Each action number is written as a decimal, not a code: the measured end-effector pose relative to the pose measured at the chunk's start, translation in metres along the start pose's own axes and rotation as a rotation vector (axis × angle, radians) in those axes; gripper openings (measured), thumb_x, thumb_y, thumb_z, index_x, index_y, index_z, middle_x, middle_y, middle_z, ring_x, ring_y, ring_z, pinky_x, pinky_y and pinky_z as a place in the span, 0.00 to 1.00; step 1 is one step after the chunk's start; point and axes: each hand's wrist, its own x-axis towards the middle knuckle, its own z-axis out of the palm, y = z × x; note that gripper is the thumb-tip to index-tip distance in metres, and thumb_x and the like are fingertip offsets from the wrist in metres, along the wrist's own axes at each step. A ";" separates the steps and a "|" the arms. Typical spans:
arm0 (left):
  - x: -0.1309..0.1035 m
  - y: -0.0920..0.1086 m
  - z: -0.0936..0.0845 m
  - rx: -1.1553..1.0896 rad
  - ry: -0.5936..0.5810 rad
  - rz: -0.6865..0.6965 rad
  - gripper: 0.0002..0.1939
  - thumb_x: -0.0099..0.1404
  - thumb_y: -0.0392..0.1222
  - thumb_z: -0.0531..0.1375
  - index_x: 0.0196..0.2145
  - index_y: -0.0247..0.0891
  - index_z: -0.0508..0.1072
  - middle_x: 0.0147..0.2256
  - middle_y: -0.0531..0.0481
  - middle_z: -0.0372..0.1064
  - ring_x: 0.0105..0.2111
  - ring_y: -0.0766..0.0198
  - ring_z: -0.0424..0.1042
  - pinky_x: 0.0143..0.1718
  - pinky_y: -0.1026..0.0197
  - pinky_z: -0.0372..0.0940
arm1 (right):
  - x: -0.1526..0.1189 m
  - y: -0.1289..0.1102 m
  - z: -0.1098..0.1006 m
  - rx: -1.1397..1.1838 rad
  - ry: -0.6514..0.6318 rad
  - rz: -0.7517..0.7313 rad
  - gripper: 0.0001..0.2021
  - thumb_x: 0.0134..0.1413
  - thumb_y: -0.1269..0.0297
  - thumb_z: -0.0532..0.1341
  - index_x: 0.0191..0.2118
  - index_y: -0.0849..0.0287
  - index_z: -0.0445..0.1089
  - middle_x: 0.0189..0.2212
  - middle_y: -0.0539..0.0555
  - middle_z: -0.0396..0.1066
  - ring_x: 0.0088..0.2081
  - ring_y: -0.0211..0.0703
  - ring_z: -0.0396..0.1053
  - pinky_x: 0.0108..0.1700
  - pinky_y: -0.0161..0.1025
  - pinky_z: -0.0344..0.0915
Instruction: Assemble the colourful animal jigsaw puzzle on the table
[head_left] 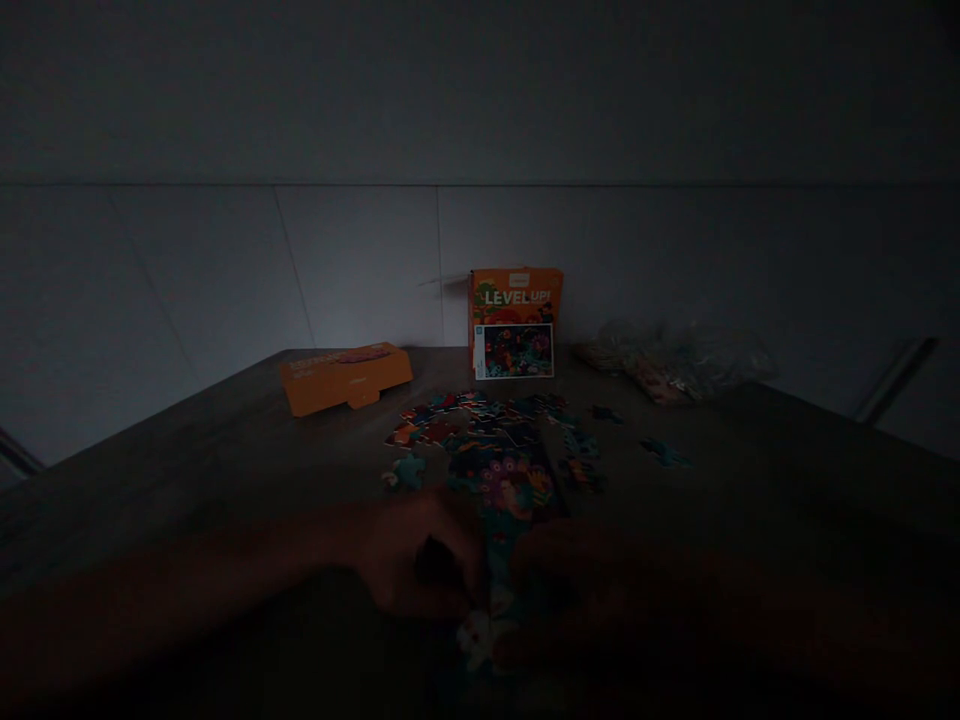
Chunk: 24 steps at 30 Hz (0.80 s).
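Observation:
The picture is very dark. A partly joined jigsaw puzzle [517, 485] lies on the table in front of me. My left hand [424, 555] is bent down at its left edge, fingers curled towards a pale puzzle piece [476, 640] near the bottom. From the right, my right hand [570, 585] reaches over the puzzle's near part, its fingers close to the same pale piece. Shadow hides the fingertips of both hands, so what they grip cannot be made out. Loose pieces [427, 430] lie beyond the joined part, and a teal piece [405, 472] is just past my left hand.
An orange box [517, 290] stands against the wall with a picture card [517, 352] leaning on it. An orange box part [345, 378] lies at the back left. Clear plastic bags [675, 365] with pieces are at the back right. More pieces [666, 453] lie right of the puzzle.

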 end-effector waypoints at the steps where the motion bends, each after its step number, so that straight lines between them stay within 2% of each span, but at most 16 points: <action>1: 0.000 0.001 0.000 0.003 -0.005 0.000 0.04 0.60 0.34 0.61 0.33 0.36 0.76 0.27 0.45 0.75 0.28 0.62 0.73 0.30 0.63 0.66 | 0.000 0.000 0.000 0.003 0.000 0.002 0.22 0.61 0.56 0.61 0.60 0.50 0.66 0.48 0.58 0.65 0.45 0.45 0.65 0.43 0.39 0.63; 5: 0.000 -0.001 0.000 0.025 -0.025 -0.014 0.04 0.61 0.35 0.61 0.34 0.38 0.77 0.28 0.45 0.76 0.28 0.62 0.74 0.31 0.62 0.67 | 0.000 -0.001 -0.002 0.037 0.025 0.022 0.18 0.64 0.58 0.58 0.58 0.51 0.68 0.49 0.59 0.66 0.46 0.45 0.66 0.43 0.38 0.64; 11: -0.001 -0.004 0.001 0.013 0.001 0.006 0.05 0.61 0.35 0.61 0.33 0.38 0.78 0.28 0.44 0.76 0.29 0.63 0.75 0.32 0.63 0.67 | 0.000 -0.001 -0.002 0.056 0.059 0.010 0.18 0.63 0.61 0.60 0.57 0.51 0.69 0.43 0.55 0.67 0.39 0.41 0.65 0.38 0.36 0.62; 16: -0.001 0.000 0.002 0.054 0.017 0.031 0.06 0.63 0.36 0.62 0.36 0.37 0.79 0.28 0.44 0.77 0.29 0.62 0.75 0.31 0.62 0.67 | -0.001 0.004 0.003 0.085 0.002 0.044 0.17 0.63 0.61 0.60 0.56 0.50 0.69 0.41 0.54 0.67 0.36 0.39 0.64 0.35 0.35 0.60; 20: -0.001 0.001 0.003 0.072 -0.005 0.027 0.09 0.63 0.37 0.61 0.40 0.36 0.79 0.31 0.42 0.78 0.31 0.61 0.75 0.34 0.61 0.68 | -0.002 0.008 0.008 0.088 0.037 0.013 0.18 0.61 0.60 0.61 0.56 0.52 0.69 0.42 0.55 0.67 0.39 0.42 0.65 0.38 0.37 0.60; 24: 0.000 0.000 0.003 0.083 -0.022 0.041 0.11 0.63 0.35 0.60 0.43 0.35 0.78 0.32 0.42 0.79 0.30 0.61 0.76 0.33 0.62 0.68 | -0.002 0.003 0.001 0.036 -0.010 0.028 0.20 0.59 0.61 0.62 0.56 0.50 0.67 0.45 0.56 0.68 0.41 0.44 0.66 0.38 0.38 0.60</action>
